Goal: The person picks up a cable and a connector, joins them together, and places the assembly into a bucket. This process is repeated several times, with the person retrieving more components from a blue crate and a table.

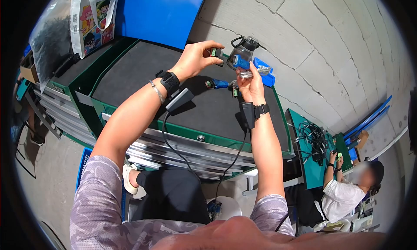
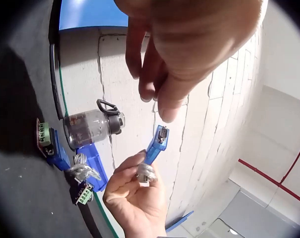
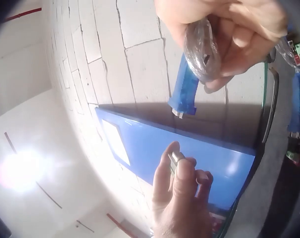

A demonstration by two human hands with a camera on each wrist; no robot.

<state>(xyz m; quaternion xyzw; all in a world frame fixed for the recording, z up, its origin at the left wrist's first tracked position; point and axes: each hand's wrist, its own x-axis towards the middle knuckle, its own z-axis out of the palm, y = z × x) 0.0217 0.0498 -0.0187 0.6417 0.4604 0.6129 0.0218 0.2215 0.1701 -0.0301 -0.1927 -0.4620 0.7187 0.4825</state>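
My left hand (image 1: 193,61) pinches a small adapter with a green terminal block (image 1: 214,52) between thumb and fingers, above the dark mat. Facing it, my right hand (image 1: 253,87) grips a blue serial connector (image 1: 241,62) together with its coiled clear cable (image 2: 146,172). The connector's metal pin end (image 2: 163,134) points toward the left hand, with a gap between the two parts. Below on the mat lies a second blue connector (image 1: 221,83) with a green-terminal adapter at its end. Another green terminal block (image 1: 235,92) sits near the right wrist.
A clear bottle with a black lid (image 2: 88,130) and a blue tray (image 1: 269,80) stand at the mat's far right edge. A blue panel (image 1: 158,15) rises behind, beside a printed bag (image 1: 92,24). At right, another person sits by a green table (image 1: 310,176) with black cables.
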